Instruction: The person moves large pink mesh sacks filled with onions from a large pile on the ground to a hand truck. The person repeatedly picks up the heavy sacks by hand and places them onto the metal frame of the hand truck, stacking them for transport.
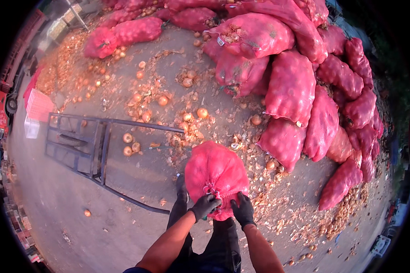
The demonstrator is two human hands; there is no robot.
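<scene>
The left grip, a hand in a dark glove, has its fingers curled together on the gathered neck of a plump, rounded, pinkish-red mesh sack, beside a knotted white cord. The right grip, gloved the same way, presses fingers and thumb against the sack's lower side, at about five o'clock from its middle; whether they close on a fold of mesh, I cannot tell. The sack's full body bulges at twelve o'clock from between the two hands, its neck turned toward the person, whose dark trousers show at six o'clock.

From the sack, a blue-grey metal-bar frame lies at ten o'clock on the grey ground. A heap of filled pinkish-red mesh sacks spreads from twelve to three o'clock. Loose round golden-brown onions and papery skins are scattered toward eleven o'clock.
</scene>
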